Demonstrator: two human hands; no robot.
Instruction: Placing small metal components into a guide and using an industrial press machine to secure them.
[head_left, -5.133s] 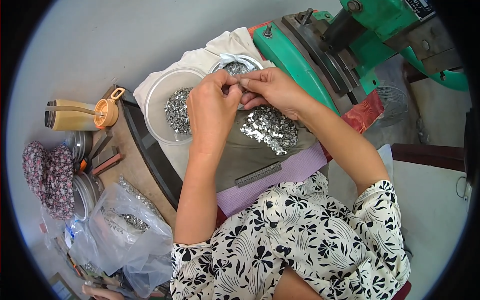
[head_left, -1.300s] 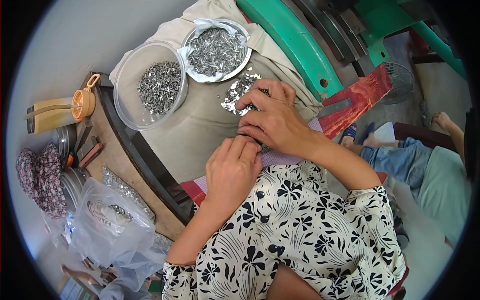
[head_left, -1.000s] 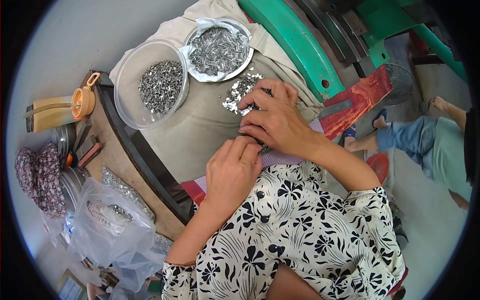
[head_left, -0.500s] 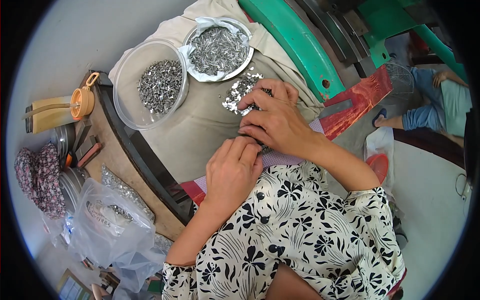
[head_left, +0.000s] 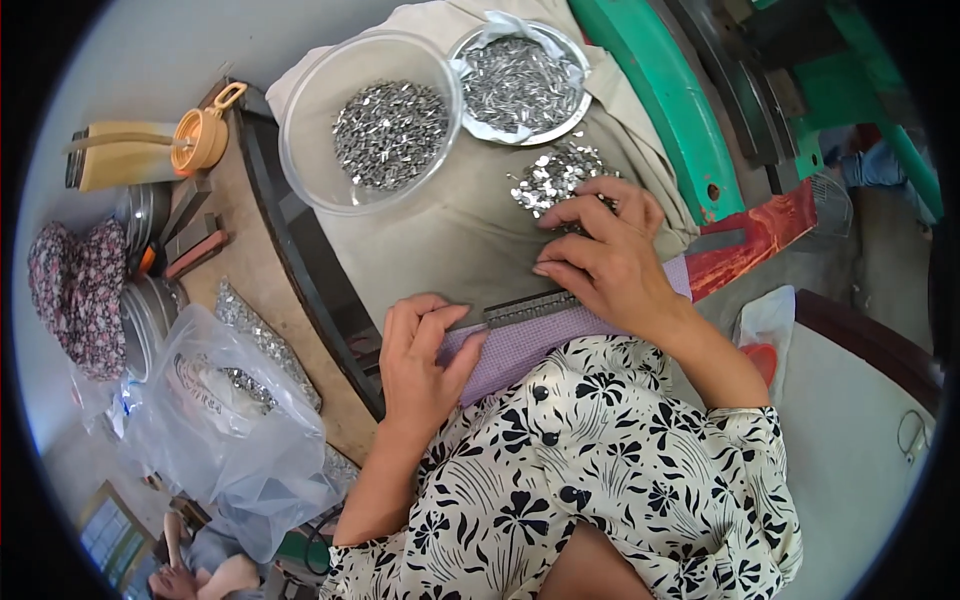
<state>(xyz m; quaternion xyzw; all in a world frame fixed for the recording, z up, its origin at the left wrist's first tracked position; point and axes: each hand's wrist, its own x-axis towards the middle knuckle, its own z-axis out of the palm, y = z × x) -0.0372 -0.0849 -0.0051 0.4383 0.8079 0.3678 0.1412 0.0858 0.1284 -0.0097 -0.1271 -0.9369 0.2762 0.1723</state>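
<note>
My left hand (head_left: 425, 350) is open at the near edge of the cloth-covered table, thumb and fingers apart. Just right of it lies a narrow dark metal strip (head_left: 530, 308) with a row of fine slots or small pieces, along a purple checked cloth (head_left: 510, 358). My right hand (head_left: 618, 255) hovers over the strip's far end, its curled fingers apart and reaching to a loose pile of small shiny metal discs (head_left: 560, 175). Its palm is hidden, and nothing shows between thumb and forefinger.
A clear plastic tub (head_left: 300, 165) of small metal pieces and a round metal bowl (head_left: 578, 110) of thin metal pins stand beyond the pile. Green machine frame (head_left: 655, 100) borders the right. Plastic bags (head_left: 240, 440), an orange cup (head_left: 200, 140) and metal blocks (head_left: 195, 230) sit left.
My hands were close together over the strip; they have drawn apart, the left moving left and opening, uncovering the strip. My right hand stays by the discs. The whole view has shifted.
</note>
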